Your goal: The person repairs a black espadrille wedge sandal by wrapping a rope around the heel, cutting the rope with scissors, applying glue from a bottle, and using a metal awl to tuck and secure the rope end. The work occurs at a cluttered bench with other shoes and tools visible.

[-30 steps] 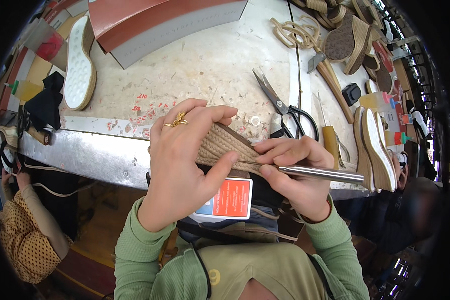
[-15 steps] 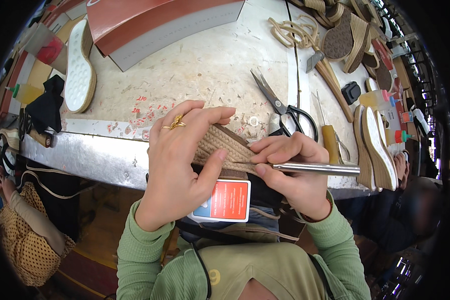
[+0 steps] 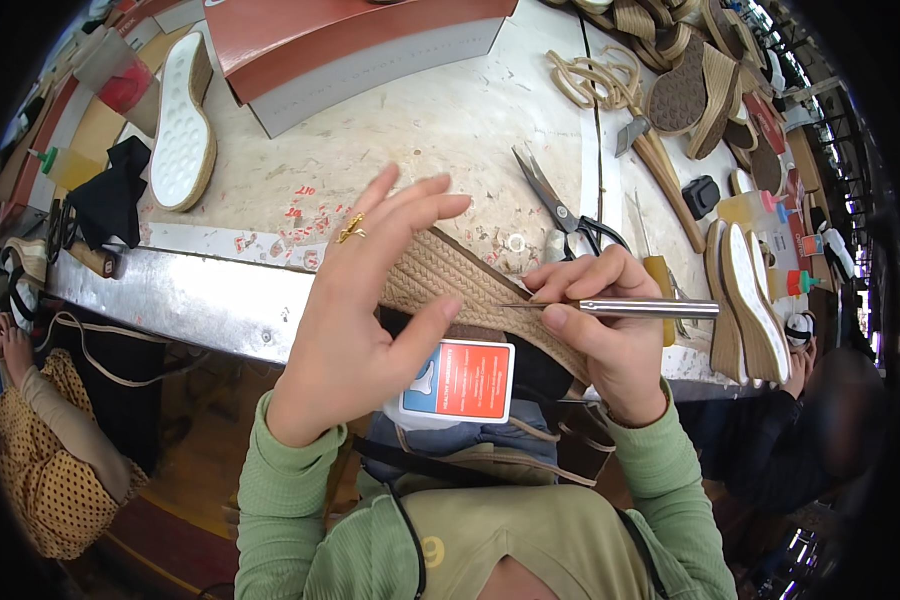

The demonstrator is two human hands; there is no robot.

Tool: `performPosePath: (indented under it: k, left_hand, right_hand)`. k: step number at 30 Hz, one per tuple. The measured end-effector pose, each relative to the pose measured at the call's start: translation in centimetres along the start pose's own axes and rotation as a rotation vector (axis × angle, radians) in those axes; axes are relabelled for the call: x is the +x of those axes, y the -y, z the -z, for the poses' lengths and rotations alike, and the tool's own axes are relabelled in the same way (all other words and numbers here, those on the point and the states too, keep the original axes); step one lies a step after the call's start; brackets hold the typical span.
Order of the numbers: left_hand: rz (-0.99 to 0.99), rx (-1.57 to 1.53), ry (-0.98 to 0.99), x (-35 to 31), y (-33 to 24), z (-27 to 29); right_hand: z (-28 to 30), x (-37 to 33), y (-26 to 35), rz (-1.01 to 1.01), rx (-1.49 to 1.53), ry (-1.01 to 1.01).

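Note:
A wedge shoe with a braided tan side (image 3: 460,283) lies at the table's front edge, its dark parts partly hidden under my hands. Above its left end, my left hand (image 3: 345,325) has its fingers stretched apart, with the thumb by the braid. My right hand (image 3: 615,340) grips an awl (image 3: 655,308) by its shiny metal handle. The thin point lies over the braid, aimed left; I cannot tell whether it goes in. Just below the shoe shows a red and blue card tag (image 3: 460,382).
Beyond my hands are a red and grey shoebox (image 3: 370,75), scissors (image 3: 560,212), a hammer (image 3: 670,185) and coiled cord (image 3: 585,85). A white-topped sole (image 3: 182,130) lies left, wedge soles (image 3: 755,310) right. People sit at both sides.
My left fingers have lifted and spread off the braid. The awl's point has come back and more of it shows; the shoe's right end is more exposed.

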State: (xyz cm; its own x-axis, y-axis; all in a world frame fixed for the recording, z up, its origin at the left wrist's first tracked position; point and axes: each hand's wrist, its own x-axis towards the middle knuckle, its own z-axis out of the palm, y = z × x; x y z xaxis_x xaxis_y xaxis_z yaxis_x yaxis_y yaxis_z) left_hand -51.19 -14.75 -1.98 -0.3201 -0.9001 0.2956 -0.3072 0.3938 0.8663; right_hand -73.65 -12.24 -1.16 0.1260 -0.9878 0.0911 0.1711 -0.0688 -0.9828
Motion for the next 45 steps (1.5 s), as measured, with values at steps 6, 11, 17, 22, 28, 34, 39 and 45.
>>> performPosePath:
  k: [6, 11, 17, 22, 28, 34, 39, 45]
  left_hand:
    - [0.095, 0.315, 0.092, -1.1, -0.9, 0.9]
    - [0.119, 0.193, 0.127, -0.8, -0.3, 0.5]
    - [0.097, 0.255, 0.081, -0.7, -0.1, 0.0]
    - [0.107, 0.229, 0.055, -0.6, -0.1, -0.1]
    - [0.104, 0.250, 0.041, -0.4, -0.2, -0.3]
    - [0.103, 0.221, 0.025, -0.4, -0.1, -0.4]
    - [0.102, 0.217, 0.013, -0.5, 0.0, -0.6]
    - [0.074, 0.246, 0.009, -0.6, 0.0, -0.5]
  right_hand:
    - [-0.7, 0.1, 0.3, -0.001, -0.243, 0.031]
    - [-1.2, 0.3, 0.5, -0.022, -0.314, 0.030]
    - [-1.3, 0.3, 0.5, -0.023, -0.347, 0.037]
    - [-1.3, 0.4, 0.5, -0.032, -0.326, 0.044]
    - [-1.4, 0.5, 0.7, -0.047, -0.367, 0.041]
    - [-1.7, 0.9, 0.1, 0.087, -0.392, 0.068]
    - [-1.1, 0.5, 0.3, 0.152, -0.527, 0.188]
    - [-1.1, 0.0, 0.3, 0.068, -0.284, 0.064]
